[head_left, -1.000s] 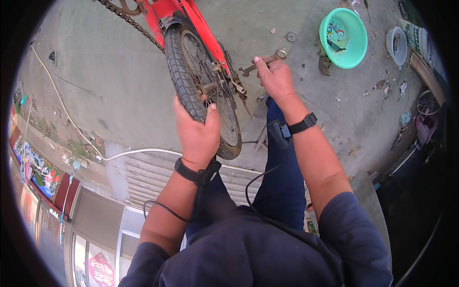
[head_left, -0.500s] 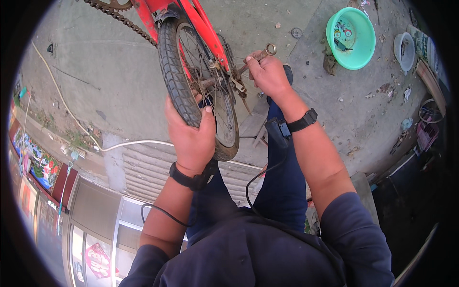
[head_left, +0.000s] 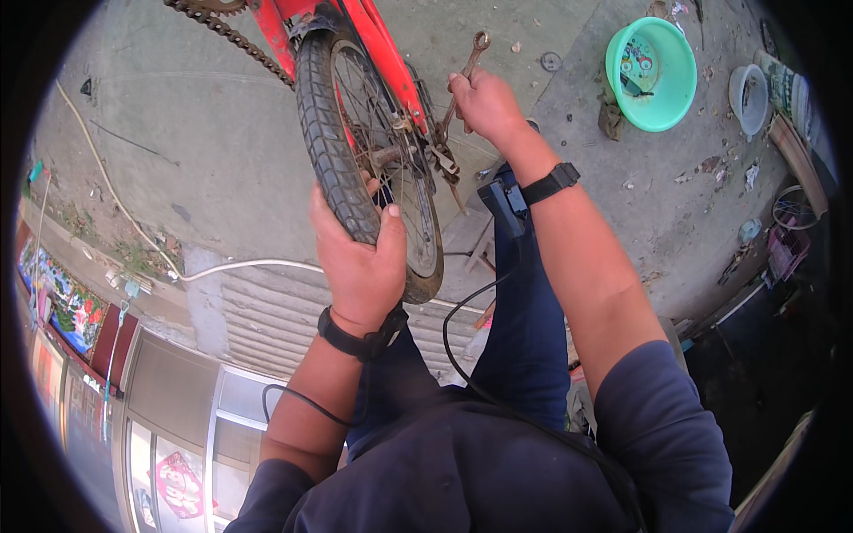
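Observation:
A small wheel with a black tyre (head_left: 330, 164) hangs in the red bicycle frame (head_left: 380, 55) in front of me. My left hand (head_left: 362, 258) is closed around the lower left of the tyre, its thumb on the near side and fingertips showing between the spokes. My right hand (head_left: 487, 107) grips a rusty wrench (head_left: 477, 50), whose ring end sticks up past the thumb. The wrench's other end reaches toward the axle end and brake parts (head_left: 442, 158) on the wheel's right side. What exactly it sits on is too small to tell.
A bicycle chain (head_left: 233, 37) runs at the upper left. On the concrete to the right stand a green basin (head_left: 673, 80) with small items inside and a pale tub (head_left: 749, 99). A round metal part (head_left: 551, 61) lies between. A cream hose (head_left: 115, 200) curves along the left.
My right hand has swung up and slightly left with the wrench, which now points more upright. The left hand keeps its hold on the tyre.

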`<state>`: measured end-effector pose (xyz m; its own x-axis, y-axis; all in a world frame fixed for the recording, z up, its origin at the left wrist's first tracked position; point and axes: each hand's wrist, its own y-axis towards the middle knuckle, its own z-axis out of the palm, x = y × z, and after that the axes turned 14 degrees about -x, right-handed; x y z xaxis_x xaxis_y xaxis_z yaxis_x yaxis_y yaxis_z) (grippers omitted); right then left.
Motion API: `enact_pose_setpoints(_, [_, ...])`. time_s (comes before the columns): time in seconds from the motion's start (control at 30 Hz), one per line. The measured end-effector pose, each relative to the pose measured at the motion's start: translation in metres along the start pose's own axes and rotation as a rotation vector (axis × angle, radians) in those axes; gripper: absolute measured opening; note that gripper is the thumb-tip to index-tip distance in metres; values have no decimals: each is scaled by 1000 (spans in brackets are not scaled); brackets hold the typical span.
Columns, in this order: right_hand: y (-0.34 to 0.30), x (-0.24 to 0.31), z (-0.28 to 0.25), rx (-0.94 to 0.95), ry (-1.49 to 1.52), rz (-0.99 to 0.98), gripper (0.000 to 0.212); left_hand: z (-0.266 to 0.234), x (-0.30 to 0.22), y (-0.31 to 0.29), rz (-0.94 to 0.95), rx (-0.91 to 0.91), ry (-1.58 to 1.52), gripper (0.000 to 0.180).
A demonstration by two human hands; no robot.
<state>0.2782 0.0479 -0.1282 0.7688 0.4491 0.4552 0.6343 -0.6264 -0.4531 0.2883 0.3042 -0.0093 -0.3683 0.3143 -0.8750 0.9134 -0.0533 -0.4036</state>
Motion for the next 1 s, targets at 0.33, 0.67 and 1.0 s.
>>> enact_pose_setpoints(0.33, [19,4,6,156,164,210,37,1,-4,0,-44,4,-42,75])
enact_pose_setpoints(0.67, [20,-21,-17,-32,456,376,31,0,-5,0,-51,15,-23,73])
enact_pose_setpoints(1.0, [-82,-102,-184,-118,522,350,28,0,1,1,6,-20,29,67])
